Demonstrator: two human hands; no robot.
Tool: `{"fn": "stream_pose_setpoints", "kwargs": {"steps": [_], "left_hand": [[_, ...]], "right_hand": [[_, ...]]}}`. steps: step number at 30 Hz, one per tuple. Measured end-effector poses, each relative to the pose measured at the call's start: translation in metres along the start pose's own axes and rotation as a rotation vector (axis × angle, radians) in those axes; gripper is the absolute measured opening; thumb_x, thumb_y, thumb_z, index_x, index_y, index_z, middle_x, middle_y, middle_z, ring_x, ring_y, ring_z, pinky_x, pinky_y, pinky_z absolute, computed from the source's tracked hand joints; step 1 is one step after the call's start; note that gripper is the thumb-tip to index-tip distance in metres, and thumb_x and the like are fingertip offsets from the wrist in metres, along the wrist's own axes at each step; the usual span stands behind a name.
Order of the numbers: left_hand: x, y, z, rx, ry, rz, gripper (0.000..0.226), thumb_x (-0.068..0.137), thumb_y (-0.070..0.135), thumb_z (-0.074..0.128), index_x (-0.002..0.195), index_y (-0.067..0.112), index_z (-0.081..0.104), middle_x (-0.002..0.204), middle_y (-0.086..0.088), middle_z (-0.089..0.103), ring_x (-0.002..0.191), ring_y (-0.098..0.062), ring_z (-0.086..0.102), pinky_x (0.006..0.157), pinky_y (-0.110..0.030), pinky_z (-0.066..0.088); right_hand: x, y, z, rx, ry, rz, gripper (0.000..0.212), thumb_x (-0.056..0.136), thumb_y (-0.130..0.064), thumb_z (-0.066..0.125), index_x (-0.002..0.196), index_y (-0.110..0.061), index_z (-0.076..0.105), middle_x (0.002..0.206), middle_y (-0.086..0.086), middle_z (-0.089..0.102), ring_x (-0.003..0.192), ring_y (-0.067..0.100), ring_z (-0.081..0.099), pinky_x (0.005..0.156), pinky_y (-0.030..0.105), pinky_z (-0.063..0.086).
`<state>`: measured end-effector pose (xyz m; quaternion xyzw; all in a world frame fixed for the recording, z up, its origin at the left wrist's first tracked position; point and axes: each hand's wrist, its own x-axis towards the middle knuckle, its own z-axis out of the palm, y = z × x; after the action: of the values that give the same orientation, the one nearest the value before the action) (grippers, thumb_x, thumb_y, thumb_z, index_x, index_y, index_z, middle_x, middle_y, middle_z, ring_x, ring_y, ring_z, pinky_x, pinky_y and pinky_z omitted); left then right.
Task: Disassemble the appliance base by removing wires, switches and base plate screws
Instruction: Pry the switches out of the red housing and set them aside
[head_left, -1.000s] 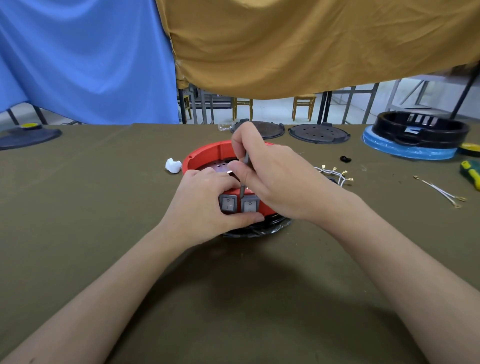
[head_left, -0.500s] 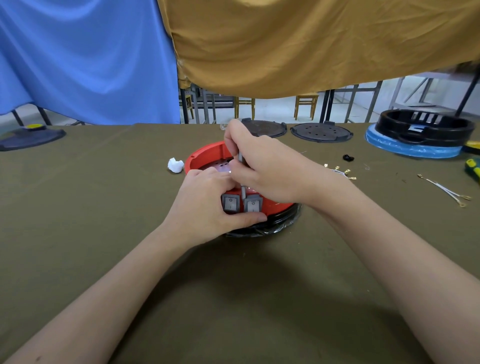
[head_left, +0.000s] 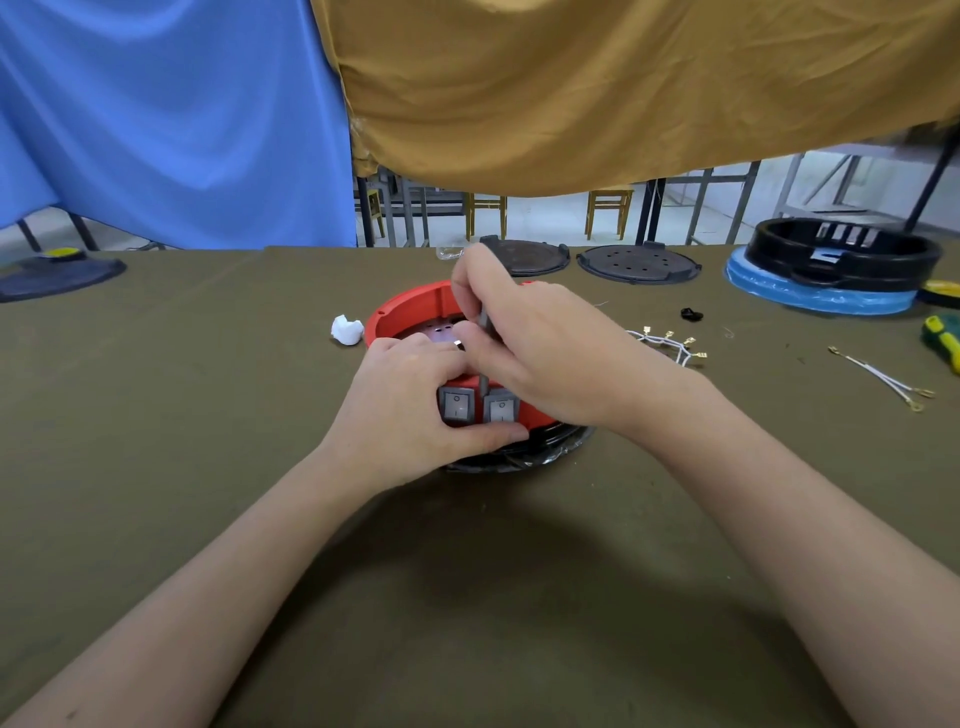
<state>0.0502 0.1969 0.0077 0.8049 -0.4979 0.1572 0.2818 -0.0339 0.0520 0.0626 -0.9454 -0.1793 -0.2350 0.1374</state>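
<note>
Head view: we have the red appliance base (head_left: 410, 306) sitting mid-table on the olive cloth (head_left: 208, 415), on top of a black plate wrapped in film (head_left: 524, 457). Two grey rocker switches (head_left: 478, 408) sit side by side in its near wall. Our left hand (head_left: 410, 410) grasps the base wall, fingers curled over the rim, thumb pressed under the switches. Our right hand (head_left: 540, 353) is clenched around a thin grey tool shaft (head_left: 484, 358), likely a screwdriver; the shaft runs down between the two switches, its tip hidden.

Step looks like prying a switch loose from its cutout. To do it well:
- keep the left thumb bracing the wall so the base cannot slide
- work the tip against the switch's retaining clip, not the rocker face
- lever gently, since the plastic wall could crack
- keep left fingertips out of the tip's path in case it slips

Off to the right lie loose white wires with brass terminals (head_left: 670, 345), another wire pair (head_left: 888, 384), and a green-yellow screwdriver handle (head_left: 943, 338). Whether any wires remain inside, we cannot tell.
</note>
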Motion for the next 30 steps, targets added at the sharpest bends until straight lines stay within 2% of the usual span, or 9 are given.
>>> {"fn": "stream_pose_setpoints", "kwargs": {"steps": [11,13,15,17,19,22,26,28,30], "left_hand": [[0.0,0.002,0.0,-0.055,0.003,0.028,0.059,0.073,0.072,0.064,0.112,0.028,0.071,0.108,0.017,0.07,0.101,-0.007,0.063,0.092,-0.045,0.049],[0.0,0.002,0.0,-0.037,0.001,0.03,0.057,0.072,0.072,0.063,0.107,0.028,0.072,0.102,0.017,0.071,0.095,-0.007,0.063,0.09,-0.045,0.048],[0.0,0.0,0.001,0.009,0.019,0.034,0.048,0.071,0.075,0.061,0.087,0.031,0.069,0.083,0.018,0.067,0.08,-0.004,0.059,0.082,-0.042,0.047],[-0.001,0.0,0.001,0.028,0.048,0.036,0.041,0.07,0.075,0.062,0.078,0.036,0.061,0.072,0.023,0.058,0.074,0.0,0.054,0.076,-0.038,0.044],[-0.001,0.001,0.001,0.026,0.056,0.03,0.044,0.069,0.076,0.062,0.083,0.034,0.066,0.073,0.026,0.056,0.075,0.001,0.054,0.078,-0.036,0.043],[-0.002,0.002,0.001,0.027,0.04,0.025,0.05,0.069,0.078,0.059,0.087,0.033,0.069,0.076,0.028,0.057,0.079,0.003,0.054,0.081,-0.031,0.039],[-0.002,0.001,-0.001,0.036,0.026,0.015,0.049,0.069,0.079,0.057,0.089,0.035,0.068,0.077,0.028,0.057,0.081,0.004,0.054,0.082,-0.03,0.038],[-0.002,0.002,-0.004,0.023,-0.009,0.027,0.042,0.072,0.075,0.057,0.092,0.038,0.064,0.08,0.03,0.056,0.083,0.004,0.053,0.084,-0.03,0.039],[-0.003,0.001,-0.011,-0.007,-0.071,0.048,0.032,0.079,0.063,0.053,0.097,0.039,0.062,0.083,0.031,0.055,0.088,0.001,0.053,0.088,-0.031,0.038]], "right_hand": [[0.019,0.008,-0.001,0.127,-0.132,0.118,0.016,0.095,-0.006,0.045,0.095,-0.017,0.034,0.056,0.001,0.049,0.05,0.021,0.039,0.051,0.038,0.034],[0.015,0.009,0.002,0.152,-0.076,0.117,0.015,0.096,-0.006,0.045,0.095,-0.017,0.035,0.054,-0.003,0.046,0.046,0.014,0.036,0.048,0.031,0.032],[0.006,0.012,0.003,0.227,0.064,0.13,0.013,0.1,-0.009,0.046,0.096,-0.016,0.037,0.054,-0.005,0.045,0.045,0.011,0.037,0.048,0.024,0.031],[-0.004,0.018,-0.002,0.315,0.218,0.171,0.013,0.101,-0.012,0.046,0.095,-0.018,0.036,0.059,0.006,0.051,0.05,0.022,0.049,0.047,0.033,0.036],[-0.012,0.023,-0.01,0.357,0.269,0.181,0.016,0.101,-0.016,0.047,0.093,-0.023,0.035,0.069,0.019,0.057,0.061,0.037,0.057,0.053,0.047,0.045],[-0.017,0.027,-0.015,0.309,0.151,0.152,0.019,0.103,-0.023,0.05,0.092,-0.026,0.035,0.072,0.019,0.057,0.063,0.036,0.056,0.06,0.051,0.048],[-0.019,0.032,-0.017,0.278,0.066,0.136,0.022,0.101,-0.027,0.058,0.095,-0.021,0.038,0.061,-0.002,0.048,0.049,0.009,0.044,0.05,0.021,0.036],[-0.02,0.033,-0.019,0.282,0.019,0.142,0.023,0.1,-0.027,0.06,0.093,-0.022,0.039,0.061,0.0,0.052,0.049,0.007,0.045,0.049,0.02,0.036],[-0.021,0.032,-0.018,0.29,-0.006,0.14,0.024,0.099,-0.029,0.061,0.092,-0.025,0.039,0.066,0.005,0.059,0.054,0.014,0.051,0.05,0.029,0.04]]}}
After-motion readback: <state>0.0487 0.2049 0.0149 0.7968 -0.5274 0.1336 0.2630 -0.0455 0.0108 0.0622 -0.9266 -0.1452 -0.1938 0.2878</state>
